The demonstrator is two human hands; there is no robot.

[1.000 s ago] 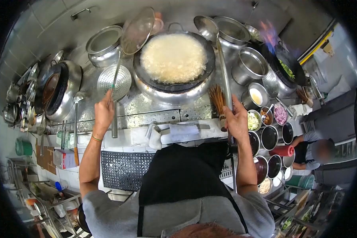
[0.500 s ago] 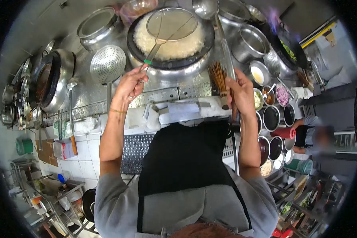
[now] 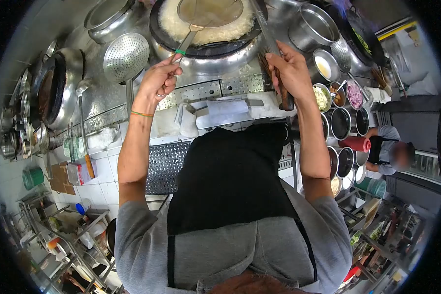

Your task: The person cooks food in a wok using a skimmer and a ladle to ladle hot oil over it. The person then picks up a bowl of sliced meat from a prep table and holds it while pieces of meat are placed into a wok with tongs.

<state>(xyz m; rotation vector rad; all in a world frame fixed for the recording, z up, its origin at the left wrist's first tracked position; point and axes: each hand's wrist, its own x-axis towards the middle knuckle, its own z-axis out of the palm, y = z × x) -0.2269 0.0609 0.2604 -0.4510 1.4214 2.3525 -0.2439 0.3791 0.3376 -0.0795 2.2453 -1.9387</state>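
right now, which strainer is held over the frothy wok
The fine-mesh strainer in the left hand, green band on its handle; the perforated strainers left and right of that wok are unheld.

the left hand (image 3: 159,79) holds a round, green-banded wire strainer (image 3: 210,13) over pale froth (image 3: 169,17) in a round black wok (image 3: 220,51) — the right hand (image 3: 292,72) grips a long, metal-shafted utensil (image 3: 260,19).

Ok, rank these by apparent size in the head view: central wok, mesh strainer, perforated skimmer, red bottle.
1. Central wok
2. Mesh strainer and perforated skimmer: too close to rank; the picture's edge crops the strainer
3. Red bottle
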